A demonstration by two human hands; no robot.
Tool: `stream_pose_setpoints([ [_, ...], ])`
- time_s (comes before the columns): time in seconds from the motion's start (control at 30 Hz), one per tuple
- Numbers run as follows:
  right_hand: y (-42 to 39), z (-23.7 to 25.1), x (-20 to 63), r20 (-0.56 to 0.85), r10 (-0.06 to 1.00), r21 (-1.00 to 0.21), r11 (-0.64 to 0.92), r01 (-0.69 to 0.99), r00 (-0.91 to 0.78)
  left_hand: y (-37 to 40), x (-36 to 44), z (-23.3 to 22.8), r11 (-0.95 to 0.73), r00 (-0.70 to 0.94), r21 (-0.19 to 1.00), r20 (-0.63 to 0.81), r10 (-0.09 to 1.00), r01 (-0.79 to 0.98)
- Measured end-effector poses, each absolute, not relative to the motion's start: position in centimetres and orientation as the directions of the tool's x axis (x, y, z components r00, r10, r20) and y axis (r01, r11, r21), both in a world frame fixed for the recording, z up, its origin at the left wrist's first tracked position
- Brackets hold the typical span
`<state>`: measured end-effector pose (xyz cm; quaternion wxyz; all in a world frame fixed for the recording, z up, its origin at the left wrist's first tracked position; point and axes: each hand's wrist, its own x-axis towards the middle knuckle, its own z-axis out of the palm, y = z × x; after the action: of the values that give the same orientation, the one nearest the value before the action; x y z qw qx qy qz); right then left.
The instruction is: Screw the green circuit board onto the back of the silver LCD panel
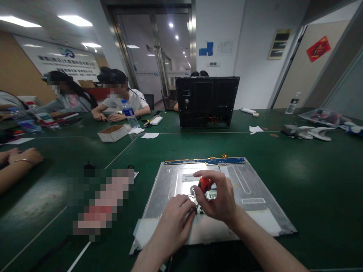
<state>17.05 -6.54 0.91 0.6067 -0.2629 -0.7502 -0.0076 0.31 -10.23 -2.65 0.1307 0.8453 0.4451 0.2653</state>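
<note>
At the far left edge a co-worker's forearm point(17, 166) is lying on the green table point(312, 196), and two more people are sitting further back beside a water bottle point(129, 113) and an open cardboard box point(113, 133). A blurred patch is covering something on the table just left of the work. In front of the person a flat metal display panel point(255, 189) is lying back-side up, with a blue circuit strip point(207, 161) running along its far edge. The left hand point(172, 224) is resting on the near middle of the panel, fingers curled down and pressing on the metal; whether they are pinching anything cannot be told. Just beside it, the right hand point(219, 196) is closing its fingers around an orange-handled screwdriver point(204, 184), holding it upright over a small bracket at the panel's centre. Behind, a black monitor housing point(207, 100) is standing upright. Toward the right, paper scraps, a bottle point(292, 102) and plastic parts are lying well apart from the panel
</note>
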Motion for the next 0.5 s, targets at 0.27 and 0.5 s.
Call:
stream_pose_setpoints([
  [0.27,-6.38,1.56,17.07,0.917,0.363,-0.295,0.896,0.331,-0.164,-10.19,0.21,-2.85,-0.568,0.475,0.449,0.313,0.823,0.689],
  [0.5,-6.66,1.86,17.16,0.911,0.372,-0.289,0.884,0.367,-0.178,-10.32,0.19,-2.87,-0.563,0.479,0.458,0.297,0.826,0.688],
])
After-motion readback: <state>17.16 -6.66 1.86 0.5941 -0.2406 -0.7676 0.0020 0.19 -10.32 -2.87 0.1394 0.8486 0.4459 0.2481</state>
